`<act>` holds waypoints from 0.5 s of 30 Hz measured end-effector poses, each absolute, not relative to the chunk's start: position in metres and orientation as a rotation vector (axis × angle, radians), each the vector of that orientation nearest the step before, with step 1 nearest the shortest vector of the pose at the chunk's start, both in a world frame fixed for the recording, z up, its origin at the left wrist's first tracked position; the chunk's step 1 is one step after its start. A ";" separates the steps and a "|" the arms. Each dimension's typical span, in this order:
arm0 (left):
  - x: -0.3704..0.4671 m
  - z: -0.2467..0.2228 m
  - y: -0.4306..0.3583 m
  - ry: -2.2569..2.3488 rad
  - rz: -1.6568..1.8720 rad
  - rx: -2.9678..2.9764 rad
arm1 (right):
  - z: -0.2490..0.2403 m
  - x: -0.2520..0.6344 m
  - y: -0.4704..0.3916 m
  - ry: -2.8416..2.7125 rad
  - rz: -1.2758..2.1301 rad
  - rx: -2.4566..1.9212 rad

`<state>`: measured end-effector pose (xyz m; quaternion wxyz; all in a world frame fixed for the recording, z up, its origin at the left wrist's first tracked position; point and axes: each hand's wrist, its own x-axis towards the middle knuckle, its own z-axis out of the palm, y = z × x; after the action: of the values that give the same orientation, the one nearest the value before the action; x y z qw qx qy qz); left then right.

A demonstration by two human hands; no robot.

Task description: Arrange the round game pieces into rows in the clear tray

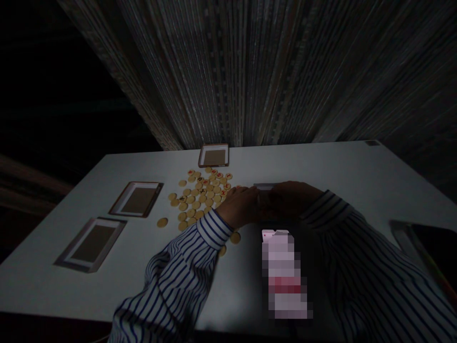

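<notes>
And there they are over the white rectangular table [321, 166], left hand [241, 205] right by the scattered round tan discs [210, 195], right hand [291, 196] at a flat grey object [265, 186], three shallow brown-and-white rectangular trays [136, 199] left and far, a bright pixelated oblong [280, 262] near!

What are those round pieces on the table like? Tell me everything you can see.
The round pieces are small, flat, tan discs that look wooden. Some show red or black markings; many show plain faces. They lie in a loose cluster on the white table, many touching, one disc apart at the left. The left hand and striped sleeve hide some; whether the hand touches any is unclear.
</notes>
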<state>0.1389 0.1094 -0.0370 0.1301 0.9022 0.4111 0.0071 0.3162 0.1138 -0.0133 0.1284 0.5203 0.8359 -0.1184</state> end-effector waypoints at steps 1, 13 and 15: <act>0.139 -0.037 0.110 1.188 0.018 2.628 | -0.014 0.316 0.114 2.445 -0.339 1.502; 0.139 -0.037 0.109 1.149 0.032 2.625 | -0.025 0.320 0.118 2.489 -0.363 1.488; 0.139 -0.039 0.110 1.142 0.043 2.634 | -0.029 0.321 0.119 2.492 -0.354 1.520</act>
<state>0.1390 0.1097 -0.0386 0.1350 0.9090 0.3941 0.0148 0.3213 0.1192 -0.0289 0.1007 0.5144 0.8432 -0.1197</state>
